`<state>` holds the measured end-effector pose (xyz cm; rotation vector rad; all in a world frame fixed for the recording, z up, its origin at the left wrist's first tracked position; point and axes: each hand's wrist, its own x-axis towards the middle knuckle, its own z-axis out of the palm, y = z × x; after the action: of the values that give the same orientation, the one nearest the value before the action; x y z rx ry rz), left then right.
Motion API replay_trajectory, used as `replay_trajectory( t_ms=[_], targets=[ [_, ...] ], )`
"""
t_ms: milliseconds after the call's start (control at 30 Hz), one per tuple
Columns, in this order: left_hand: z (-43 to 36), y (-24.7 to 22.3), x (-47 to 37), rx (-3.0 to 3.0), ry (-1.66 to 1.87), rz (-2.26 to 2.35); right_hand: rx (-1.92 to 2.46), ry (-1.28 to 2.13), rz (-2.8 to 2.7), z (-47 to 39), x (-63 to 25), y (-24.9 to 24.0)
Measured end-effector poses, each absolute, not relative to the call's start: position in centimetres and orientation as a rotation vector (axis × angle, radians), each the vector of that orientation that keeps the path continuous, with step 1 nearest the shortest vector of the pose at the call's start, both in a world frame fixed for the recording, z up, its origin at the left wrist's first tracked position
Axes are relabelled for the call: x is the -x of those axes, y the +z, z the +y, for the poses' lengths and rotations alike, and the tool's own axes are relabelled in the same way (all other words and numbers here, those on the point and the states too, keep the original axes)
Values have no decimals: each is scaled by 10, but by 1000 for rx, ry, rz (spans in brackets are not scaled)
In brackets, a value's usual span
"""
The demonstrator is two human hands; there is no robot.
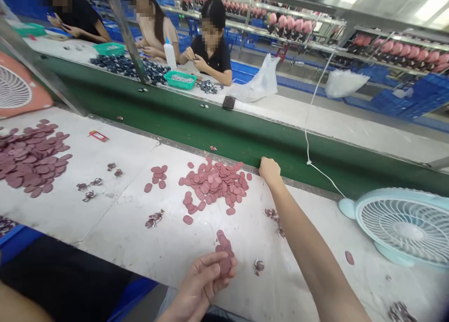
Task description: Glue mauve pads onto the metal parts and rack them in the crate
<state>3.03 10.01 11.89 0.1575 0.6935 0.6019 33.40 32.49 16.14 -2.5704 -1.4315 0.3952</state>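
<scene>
My left hand (199, 282) pinches a dusky-red oval disc (225, 266) near the table's front edge. A few like discs (223, 240) lie just beyond its fingertips, some partly behind the held one. My right hand (270, 169) is stretched out to the far edge of the table, closed, beside the green belt; what its fingers hold, if anything, is hidden. Between the hands and to the left spreads a pile of the same oval discs (213, 181). Small clusters of shiny brownish pieces (258, 267) lie near my left hand and under my right forearm.
A larger disc pile (35, 158) lies at the left. A pale blue fan (409, 228) stands at the right, an orange fan (16, 90) at the far left. The green belt (175, 120) runs across; several people sit beyond it with teal baskets (180, 80).
</scene>
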Motion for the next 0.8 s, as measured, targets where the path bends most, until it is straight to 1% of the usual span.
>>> replay_trajectory(
  t_ms=[167,300,367,433,533,700,800],
  targets=[
    [115,114,-18,-150,628,735,2833,522,-1636,336,-352,172],
    [126,106,-15,-141,608,707,2828,916,-1880,312,-366,184],
    [130,102,-16,-138,608,700,2796,1026,-1971,302,-363,187],
    [132,100,-17,-142,610,695,2737,976,-2048,303,-352,187],
    [134,101,-19,-143,614,700,2593,803,-2107,327,-322,183],
    [132,105,-15,-128,666,744,2382,449,-2009,380,-254,172],
    [129,105,-10,-115,714,761,2300,382,-1919,392,-227,166]
  ],
)
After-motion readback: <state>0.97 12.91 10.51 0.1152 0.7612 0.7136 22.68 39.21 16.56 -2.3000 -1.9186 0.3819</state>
